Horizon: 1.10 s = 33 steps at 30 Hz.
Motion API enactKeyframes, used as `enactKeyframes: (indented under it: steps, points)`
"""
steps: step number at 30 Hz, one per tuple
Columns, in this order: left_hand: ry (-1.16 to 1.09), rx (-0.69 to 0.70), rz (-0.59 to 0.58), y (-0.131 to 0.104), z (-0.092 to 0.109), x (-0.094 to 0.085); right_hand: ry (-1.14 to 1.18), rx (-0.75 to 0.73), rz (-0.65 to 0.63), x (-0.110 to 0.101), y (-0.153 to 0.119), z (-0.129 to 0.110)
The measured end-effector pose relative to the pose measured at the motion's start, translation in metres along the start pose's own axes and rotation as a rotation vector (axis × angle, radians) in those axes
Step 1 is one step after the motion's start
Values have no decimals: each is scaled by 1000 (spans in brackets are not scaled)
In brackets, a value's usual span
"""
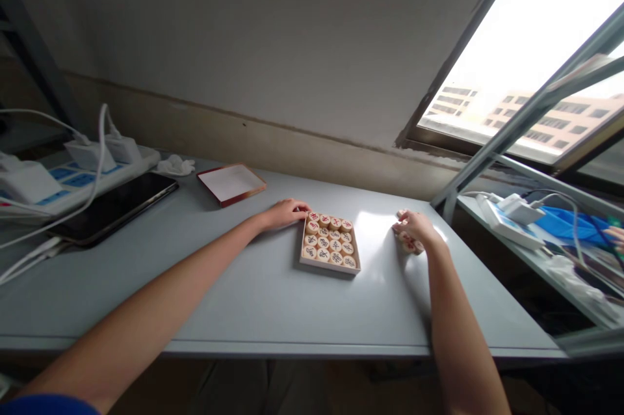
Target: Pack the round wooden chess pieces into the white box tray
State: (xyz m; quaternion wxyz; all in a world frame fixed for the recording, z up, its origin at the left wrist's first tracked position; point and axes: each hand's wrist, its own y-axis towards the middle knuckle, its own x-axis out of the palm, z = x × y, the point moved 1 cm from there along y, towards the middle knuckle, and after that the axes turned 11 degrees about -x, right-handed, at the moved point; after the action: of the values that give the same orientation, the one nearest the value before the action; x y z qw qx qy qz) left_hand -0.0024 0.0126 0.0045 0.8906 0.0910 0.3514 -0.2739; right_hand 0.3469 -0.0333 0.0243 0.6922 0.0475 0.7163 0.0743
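With the tray [330, 267] of round pieces [323, 242] mid-counter [273, 304], the left hand [283, 214] curling at its 10 o'clock corner and the right hand [415, 226] over loose pieces [408, 245] at 3 o'clock, either set of fingers' grip unclear, a hasty sweep might scatter them.

Pale wood-toned discs [324, 242] with red or black characters, cream-white box [327, 266], red-sided white lid [231, 182], grey tabletop [302, 311]
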Motion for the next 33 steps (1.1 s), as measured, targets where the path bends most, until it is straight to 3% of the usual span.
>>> enactKeyframes:
  steps: [3, 10, 14, 17, 24, 27, 33]
  points:
    - [-10, 3, 0, 0, -1, 0, 8, -15, -102, -5, 1, -7]
    - [-5, -5, 8, 1, -1, 1, 148, -72, -181, -22, -3, -38]
    - [15, -7, 18, 2, -2, 1, 416, -167, -111, -33, -4, -65]
    - [18, 12, 6, 2, -3, 0, 619, -319, -71, -38, -7, -94]
    - [11, 18, -2, 2, -3, -1, 442, -621, 2, -31, -15, -144]
    - [31, 12, 4, 3, -4, 0, 504, -719, -13, -26, -17, -151]
    - [28, 23, -2, 2, -3, 0, 519, -746, -21, -23, -16, -151]
